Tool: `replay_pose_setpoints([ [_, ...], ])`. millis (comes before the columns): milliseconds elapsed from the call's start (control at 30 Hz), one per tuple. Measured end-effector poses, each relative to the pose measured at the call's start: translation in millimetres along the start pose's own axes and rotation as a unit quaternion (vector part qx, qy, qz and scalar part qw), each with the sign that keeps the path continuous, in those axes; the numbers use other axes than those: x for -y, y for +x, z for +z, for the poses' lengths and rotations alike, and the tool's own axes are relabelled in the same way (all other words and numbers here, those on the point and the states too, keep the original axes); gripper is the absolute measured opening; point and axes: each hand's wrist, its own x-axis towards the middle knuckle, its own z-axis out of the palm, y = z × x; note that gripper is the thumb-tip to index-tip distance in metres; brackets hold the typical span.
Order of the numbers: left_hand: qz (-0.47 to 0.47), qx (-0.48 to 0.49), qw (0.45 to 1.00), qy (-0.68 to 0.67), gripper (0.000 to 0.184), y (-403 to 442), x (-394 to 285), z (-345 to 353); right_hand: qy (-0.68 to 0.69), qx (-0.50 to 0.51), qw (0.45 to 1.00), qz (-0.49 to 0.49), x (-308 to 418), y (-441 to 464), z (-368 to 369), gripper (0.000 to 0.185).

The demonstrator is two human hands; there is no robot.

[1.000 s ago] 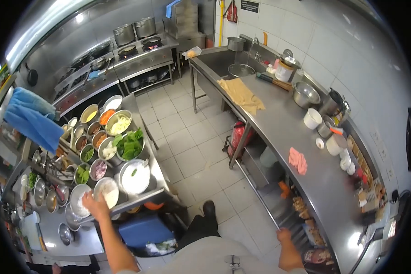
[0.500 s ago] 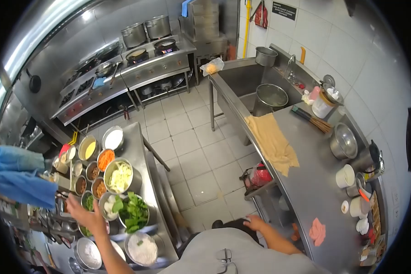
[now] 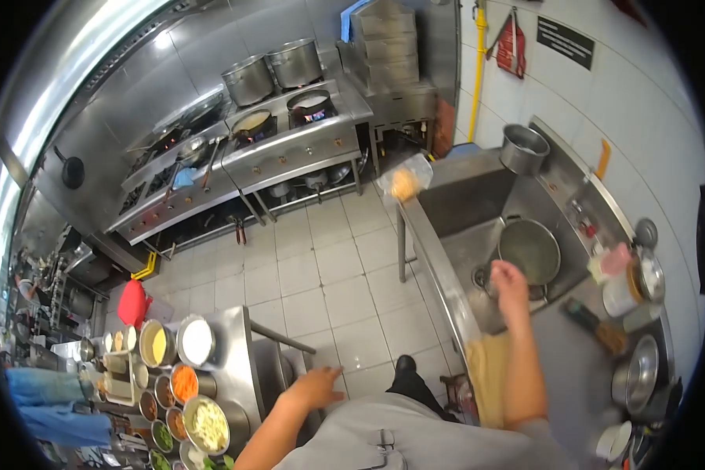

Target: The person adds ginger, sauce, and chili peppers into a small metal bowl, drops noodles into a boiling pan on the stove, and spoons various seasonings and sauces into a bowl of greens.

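Observation:
My left hand [image 3: 318, 388] hangs beside the steel prep table [image 3: 239, 337], fingers apart and holding nothing. Over the near side of the sink [image 3: 478, 188], my right hand [image 3: 511, 288] is raised with its fingers curled in, and I see no object in it. Just beyond that hand stands a large steel pot [image 3: 529, 247] in the sink, with cloudy liquid inside. A tan cloth [image 3: 487, 380] drapes over the counter edge, partly hidden under my right forearm.
The prep table holds bowls of shredded carrot [image 3: 184, 382] and chopped pale vegetable [image 3: 210, 427]. Ahead, pans sit on the stove [image 3: 290, 153], one burner flaming. A plastic bag [image 3: 405, 182] rests on the sink's corner. A steel bowl [image 3: 636, 374] stands on the right counter.
My view has swung left and moved toward the sink. My left hand has come away from the table's bowls and the blue cloths. My right hand has risen over the sink.

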Motion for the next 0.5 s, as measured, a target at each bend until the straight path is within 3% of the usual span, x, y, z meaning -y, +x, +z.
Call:
replay_pose_setpoints([
  [33, 0.041, 0.003, 0.998, 0.054, 0.083, 20, -3, -17, 0.068, -0.04, 0.996, 0.042, 13, 41, 14, 0.035],
  [100, 0.034, 0.012, 0.999, 0.008, 0.081, 62, -5, -56, 0.131, -0.072, 0.985, 0.087, 31, 123, 48, 0.038],
  [167, 0.029, 0.021, 0.998, -0.045, 0.08, 95, -4, -90, 0.036, -0.004, 0.997, 0.065, 34, 197, 99, 0.047],
  [200, 0.041, -0.02, 0.998, -0.03, 0.078, 112, -2, -110, -0.035, 0.034, 0.995, 0.083, 42, 229, 129, 0.06],
  [267, 0.052, -0.065, 0.996, -0.018, 0.076, 147, 8, -141, -0.152, -0.021, 0.988, 0.013, 4, 301, 190, 0.089],
  [333, 0.084, -0.044, 0.989, -0.109, 0.077, 190, 31, -171, -0.297, -0.032, 0.954, -0.006, -26, 347, 239, 0.112],
  [367, 0.123, -0.052, 0.982, -0.132, 0.077, 215, 49, -180, -0.369, 0.015, 0.928, 0.051, -35, 358, 265, 0.122],
  [400, 0.155, -0.066, 0.972, -0.164, 0.077, 242, 70, -187, -0.473, 0.045, 0.878, 0.047, -47, 362, 290, 0.107],
  [467, 0.135, -0.06, 0.974, -0.169, 0.076, 285, 102, -222, -0.372, 0.04, 0.927, -0.019, -51, 359, 326, 0.08],
  [500, 0.134, -0.063, 0.974, -0.172, 0.076, 308, 120, -240, -0.387, 0.009, 0.92, -0.065, -58, 359, 344, 0.068],
])
